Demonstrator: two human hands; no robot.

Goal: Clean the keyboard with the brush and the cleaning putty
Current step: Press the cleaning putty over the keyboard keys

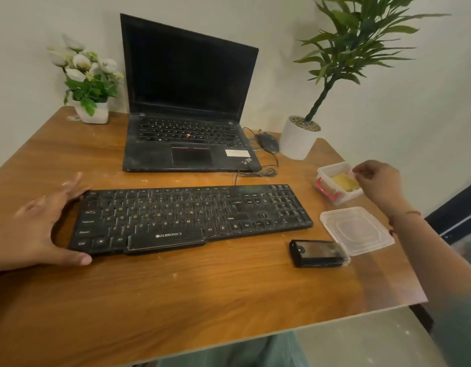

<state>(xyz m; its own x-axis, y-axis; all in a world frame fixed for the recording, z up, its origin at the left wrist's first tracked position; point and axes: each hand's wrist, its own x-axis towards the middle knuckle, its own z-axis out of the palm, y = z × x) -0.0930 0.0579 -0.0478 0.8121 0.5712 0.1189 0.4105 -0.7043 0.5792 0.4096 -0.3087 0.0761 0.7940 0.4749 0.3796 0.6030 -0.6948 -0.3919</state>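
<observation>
My left hand (43, 223) is spread wide. It rests against the left end of the black keyboard (192, 218), with my thumb at the near edge and my fingers at the far corner. The keyboard lies flat in the middle of the wooden bench (202, 300) and looks dusty.

My right hand (377, 184) hangs over a small clear tub (335, 200) at the far right. The fingers are curled and the tips are close together, but I cannot tell if they pinch anything (it is too blurry there). The yellow putty (344, 181) sits inside the tub. The tub's lid (357, 230) lies flat, a bit nearer to me. The black brush (319, 253) lies right by the lid's near left edge, close to the keyboard's right end.

Far behind the keyboard stands an open laptop (186, 102) with a dark screen. A mouse (267, 143) lies to its right.
</observation>
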